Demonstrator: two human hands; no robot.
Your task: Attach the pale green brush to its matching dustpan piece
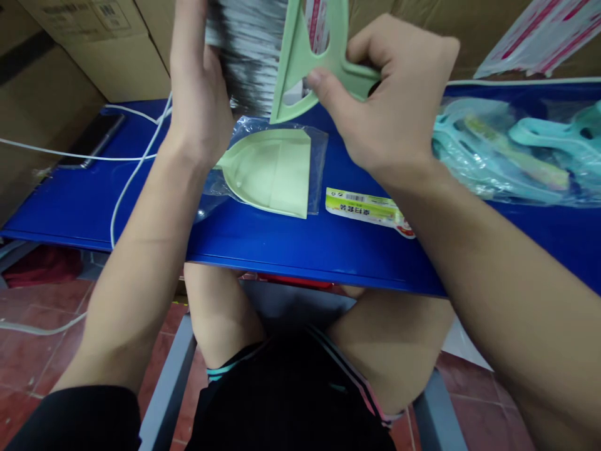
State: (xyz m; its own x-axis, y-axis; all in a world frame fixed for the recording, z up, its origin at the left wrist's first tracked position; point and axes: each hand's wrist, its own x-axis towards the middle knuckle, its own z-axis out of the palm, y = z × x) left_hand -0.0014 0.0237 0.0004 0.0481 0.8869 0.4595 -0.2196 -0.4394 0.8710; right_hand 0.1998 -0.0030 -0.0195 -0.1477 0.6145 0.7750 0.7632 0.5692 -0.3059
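Green plastic and grey bristles fill the top of the head view, where a seated person holds a hand brush (300,69) up at 12 o'clock above a blue surface (282,244). The right hand (394,106) has its fingers (328,84) closed around the brush's green handle. The left hand (188,88) lies against the bristles (248,50), but its fingers run out of the top of the frame, so whether they curl round cannot be told.

Directly below, a matching dustpan (272,169) lies in a clear bag (318,156), with a printed label card (366,208) just beside it at 3 o'clock. Bagged teal sets (516,156) are heaped further along at 3 o'clock. A white cable (126,181) and a phone (94,138) sit at 9 o'clock, with cardboard boxes (94,44) behind.

The risks look modest. Hard pressure from the left palm could leave the bristles splayed. A slip of the right-hand grip would likely drop the brush onto the dustpan. A forearm sweeping low might nudge the slippery bag or the card toward the near edge at 6 o'clock, or catch the cable.
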